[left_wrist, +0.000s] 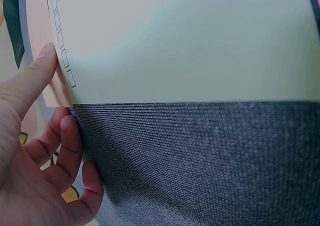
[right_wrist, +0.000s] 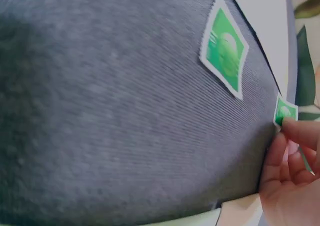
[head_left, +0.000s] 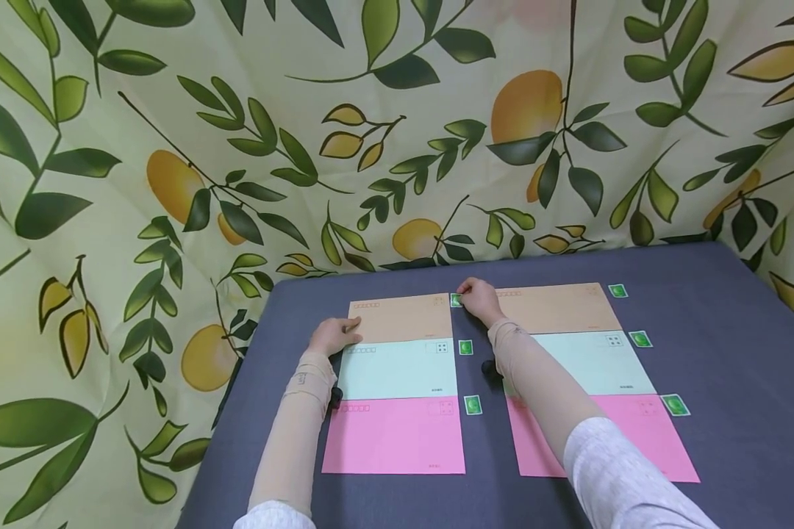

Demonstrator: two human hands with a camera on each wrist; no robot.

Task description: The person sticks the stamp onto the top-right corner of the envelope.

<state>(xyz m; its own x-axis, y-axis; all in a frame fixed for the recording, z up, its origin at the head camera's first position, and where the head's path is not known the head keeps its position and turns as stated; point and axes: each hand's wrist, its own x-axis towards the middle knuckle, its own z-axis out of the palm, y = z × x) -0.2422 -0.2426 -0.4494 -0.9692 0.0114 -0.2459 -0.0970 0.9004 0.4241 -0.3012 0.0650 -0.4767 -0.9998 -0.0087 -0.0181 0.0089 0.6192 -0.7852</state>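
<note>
Pinched at its edge in the right hand, likely for fine control, is a small green, white-bordered paper stamp. Between the hands, the loosely relaxed left hand rests its thumb on a tan rectangular paper envelope, presumably steadying it.

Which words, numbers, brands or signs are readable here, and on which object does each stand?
None is readable.
Envelopes: corner print, too small.
Green stamps: pale marks, too blurred.
Left beige sleeve: faint mark near the wrist, too blurred.
</note>
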